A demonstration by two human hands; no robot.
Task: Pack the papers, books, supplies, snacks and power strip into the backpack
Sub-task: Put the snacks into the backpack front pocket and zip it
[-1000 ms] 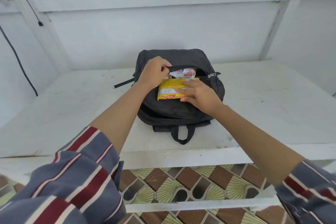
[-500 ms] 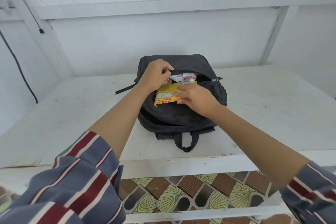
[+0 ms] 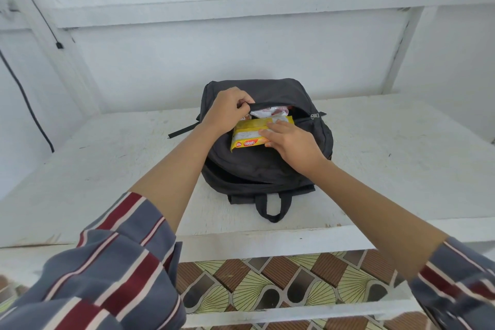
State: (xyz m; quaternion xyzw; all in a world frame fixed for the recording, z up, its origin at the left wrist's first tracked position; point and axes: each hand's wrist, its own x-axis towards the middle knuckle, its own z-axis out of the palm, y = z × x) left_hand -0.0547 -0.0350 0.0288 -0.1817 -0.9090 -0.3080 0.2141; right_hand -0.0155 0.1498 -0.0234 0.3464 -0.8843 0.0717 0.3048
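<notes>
Dark grey fabric is seen at the middle of the white wooden table (image 3: 388,163), where the backpack (image 3: 267,169) is laid flat with its carry handle (image 3: 272,209) turned toward the near edge and a loose strap (image 3: 184,130) trailing out at its left. The upper pocket is unzipped, with the zipper pull (image 3: 314,116) parked at the right end of the opening. The far lip of that opening is pinched and lifted by the left hand (image 3: 227,110), whose fingers are curled round the fabric. A yellow snack packet (image 3: 247,138) is held by the right hand (image 3: 292,139), fingers laid across its top and the thumb at its near edge; the packet is lying partly in the mouth of the pocket, its near end resting outside on the backpack's front. A white-and-red wrapper (image 3: 267,112) is visible inside the pocket, just behind the yellow packet. Striped sleeves are pushed up both forearms. A black cable (image 3: 26,99) is hung down the left wall, and a patterned floor (image 3: 267,286) is seen below the table.
</notes>
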